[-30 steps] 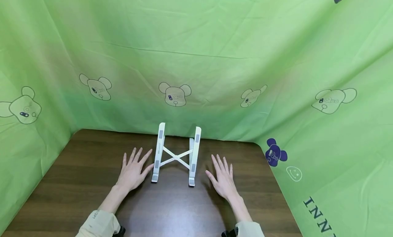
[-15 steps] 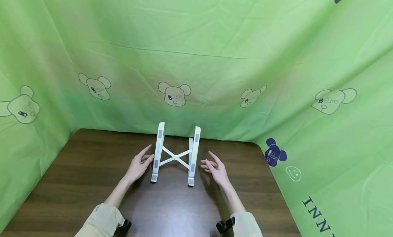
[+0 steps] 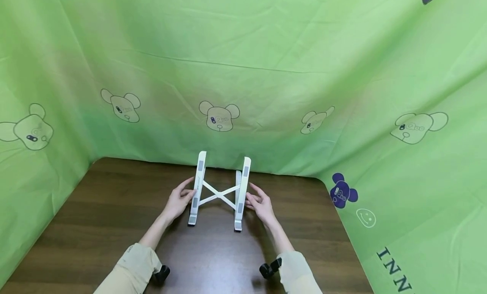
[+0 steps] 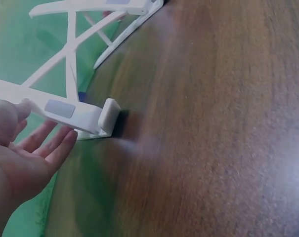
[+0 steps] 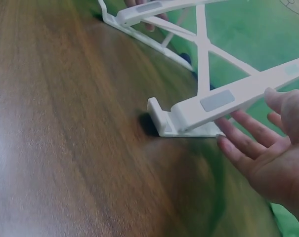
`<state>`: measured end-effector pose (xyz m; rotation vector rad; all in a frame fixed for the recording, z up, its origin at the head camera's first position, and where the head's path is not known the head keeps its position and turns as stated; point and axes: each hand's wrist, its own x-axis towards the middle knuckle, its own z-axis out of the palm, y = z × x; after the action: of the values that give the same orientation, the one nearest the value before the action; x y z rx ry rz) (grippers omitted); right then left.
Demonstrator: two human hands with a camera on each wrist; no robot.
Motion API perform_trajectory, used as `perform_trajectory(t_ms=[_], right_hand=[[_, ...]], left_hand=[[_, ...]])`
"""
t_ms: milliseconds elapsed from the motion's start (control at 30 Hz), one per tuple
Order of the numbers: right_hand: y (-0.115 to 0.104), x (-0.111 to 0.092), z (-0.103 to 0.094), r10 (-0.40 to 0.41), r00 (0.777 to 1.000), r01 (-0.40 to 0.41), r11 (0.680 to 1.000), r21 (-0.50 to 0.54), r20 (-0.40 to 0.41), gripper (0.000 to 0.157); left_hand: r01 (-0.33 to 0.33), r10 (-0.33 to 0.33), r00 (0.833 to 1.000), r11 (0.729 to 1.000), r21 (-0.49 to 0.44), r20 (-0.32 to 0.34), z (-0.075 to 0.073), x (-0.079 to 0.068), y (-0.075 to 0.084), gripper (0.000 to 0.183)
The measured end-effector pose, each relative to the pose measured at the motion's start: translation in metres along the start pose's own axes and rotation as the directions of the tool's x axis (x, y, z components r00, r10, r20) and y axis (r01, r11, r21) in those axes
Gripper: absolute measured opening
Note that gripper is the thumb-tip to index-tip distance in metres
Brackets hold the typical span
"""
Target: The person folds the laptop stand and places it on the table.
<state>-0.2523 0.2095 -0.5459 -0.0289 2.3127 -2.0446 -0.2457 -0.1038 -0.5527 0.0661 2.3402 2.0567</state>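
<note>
A white laptop stand [image 3: 219, 195] stands unfolded at the table's far middle, two slanted side rails joined by an X of crossbars, with grey pads on the rails. My left hand [image 3: 176, 204] holds its left rail from outside; in the left wrist view the thumb lies on the rail's top edge and the fingers [image 4: 62, 150] curve in beneath. On the opposite side my right hand [image 3: 263, 206] holds the right rail [image 5: 248, 94] the same way, thumb at the upper edge and fingers under it. The rails partly hide the fingertips.
The dark wooden table [image 3: 217, 260] carries the stand near its back edge. A green curtain [image 3: 266, 40] with printed bear heads hangs behind and along both sides. Black wrist devices [image 3: 161, 275] sit at both sleeve cuffs.
Both hands have moved inward from lying spread beside the stand to its two rails, fingers bending in around them. The stand itself has stayed in place.
</note>
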Motion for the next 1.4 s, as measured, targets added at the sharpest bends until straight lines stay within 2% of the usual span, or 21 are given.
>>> perform_trajectory(t_ms=[400, 767, 933, 1067, 1400], right_hand=[[-0.003, 0.004, 0.011, -0.077, 0.996, 0.078, 0.997, 0.007, -0.038, 0.048], [0.002, 0.006, 0.019, -0.128, 0.988, 0.116, 0.985, -0.131, -0.085, 0.043], [0.001, 0.008, 0.021, -0.158, 0.984, 0.143, 0.976, -0.163, -0.082, 0.043], [0.001, 0.008, 0.022, -0.167, 0.981, 0.148, 0.972, -0.185, -0.097, 0.043], [0.000, 0.006, 0.029, -0.144, 0.981, 0.117, 0.974, -0.192, -0.130, 0.044]], left_hand=[[0.008, -0.009, 1.000, 0.999, -0.050, -0.022, 0.001, 0.006, 0.005, 0.053], [0.022, -0.022, 0.999, 1.000, -0.005, -0.040, 0.002, 0.006, 0.004, 0.048], [0.042, -0.042, 0.999, 0.999, 0.023, -0.004, 0.002, 0.010, 0.010, 0.047], [0.061, -0.062, 0.997, 0.998, 0.020, 0.035, 0.002, 0.012, 0.014, 0.048], [0.078, -0.079, 0.997, 0.996, 0.031, 0.010, 0.003, 0.011, 0.012, 0.048]])
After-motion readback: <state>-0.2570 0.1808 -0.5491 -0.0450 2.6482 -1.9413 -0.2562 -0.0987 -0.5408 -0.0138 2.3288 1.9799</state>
